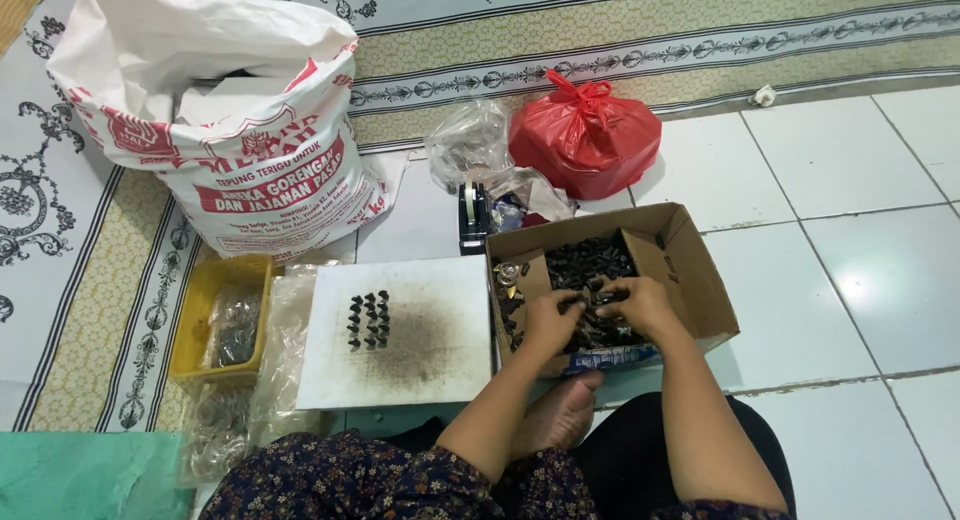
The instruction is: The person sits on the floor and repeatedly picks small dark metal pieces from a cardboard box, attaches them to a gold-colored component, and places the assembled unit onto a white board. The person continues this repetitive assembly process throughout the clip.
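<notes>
Both my hands are down in an open cardboard box (690,265) that holds a heap of small dark pieces (590,260). My left hand (553,315) and my right hand (633,300) have their fingers curled into the heap, side by side. What each one grips is hidden among the pieces. To the left of the box lies a white board (400,365) with a smudged middle, and several small dark pieces (368,320) stand on it in neat short rows.
A big white printed sack (240,130) stands open at the back left. A red plastic bag (585,135), a clear bag (468,145) and a tape dispenser (472,218) sit behind the box. A yellow tray (215,320) lies left of the board. My foot (560,415) rests below the box.
</notes>
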